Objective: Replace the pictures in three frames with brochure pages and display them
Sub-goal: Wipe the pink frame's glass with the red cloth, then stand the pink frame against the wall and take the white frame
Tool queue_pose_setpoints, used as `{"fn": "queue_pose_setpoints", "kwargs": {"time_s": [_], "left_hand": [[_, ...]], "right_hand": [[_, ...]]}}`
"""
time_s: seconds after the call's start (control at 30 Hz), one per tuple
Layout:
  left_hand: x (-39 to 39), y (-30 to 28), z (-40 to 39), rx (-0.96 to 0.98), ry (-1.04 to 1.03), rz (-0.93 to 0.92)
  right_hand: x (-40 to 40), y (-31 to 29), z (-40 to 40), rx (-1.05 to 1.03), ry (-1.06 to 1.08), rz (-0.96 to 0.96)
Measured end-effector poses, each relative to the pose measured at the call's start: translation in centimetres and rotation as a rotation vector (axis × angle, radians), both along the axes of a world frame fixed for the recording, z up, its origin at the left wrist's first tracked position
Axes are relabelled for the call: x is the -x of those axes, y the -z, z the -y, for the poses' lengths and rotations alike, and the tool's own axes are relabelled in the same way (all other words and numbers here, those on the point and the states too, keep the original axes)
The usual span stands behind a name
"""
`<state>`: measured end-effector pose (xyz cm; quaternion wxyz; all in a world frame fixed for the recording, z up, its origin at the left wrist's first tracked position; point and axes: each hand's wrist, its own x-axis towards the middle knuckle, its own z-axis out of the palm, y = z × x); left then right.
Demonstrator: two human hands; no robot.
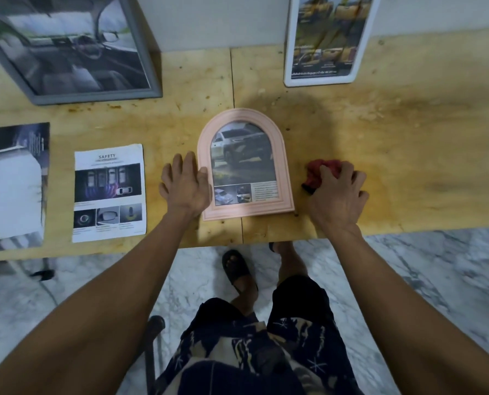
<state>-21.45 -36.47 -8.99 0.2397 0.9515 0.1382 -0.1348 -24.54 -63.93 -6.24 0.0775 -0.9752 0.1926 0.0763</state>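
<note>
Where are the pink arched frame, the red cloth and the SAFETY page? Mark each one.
pink arched frame [244,212], head view, on its bottom rail.
red cloth [315,170], head view, on the bunched part left of the fingers.
SAFETY page [108,158], head view, on its white top margin.

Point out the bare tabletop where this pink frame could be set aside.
Widest bare patch: right of the red cloth under the right hand, below the white frame. A smaller one lies between the grey frame and white frame, behind the pink arched frame. The left side, with the safety page, is crowded.
</note>
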Motion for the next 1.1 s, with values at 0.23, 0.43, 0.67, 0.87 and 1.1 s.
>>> {"fn": "queue_pose_setpoints", "kwargs": {"time_s": [0.23,0.43,0.67,0.87,1.1], "left_hand": [[-0.3,-1.6,1.1,0.07,-0.143,0.01],[-1.1,-2.1,1.7,0.273,-0.323,-0.066],[-2.4,-3.1,1.7,0.567,-0.562,-0.19],[-2.5,-3.6,1.0,0.674,-0.668,-0.196],[-0.4,-5.6,0.4,0.824,-0.704,-0.155]], "right_hand": [[-3.4,-1.4,-4.4,-0.323,-0.101,0.038],[-3.9,0.0,-6.0,-0.598,0.133,-0.094],[-4.1,0.1,-6.2,-0.697,0.263,-0.097],[-3.6,0.1,-6.1,-0.829,0.408,-0.129],[-2.0,-1.6,-6.4,-0.997,0.494,-0.081]]}}
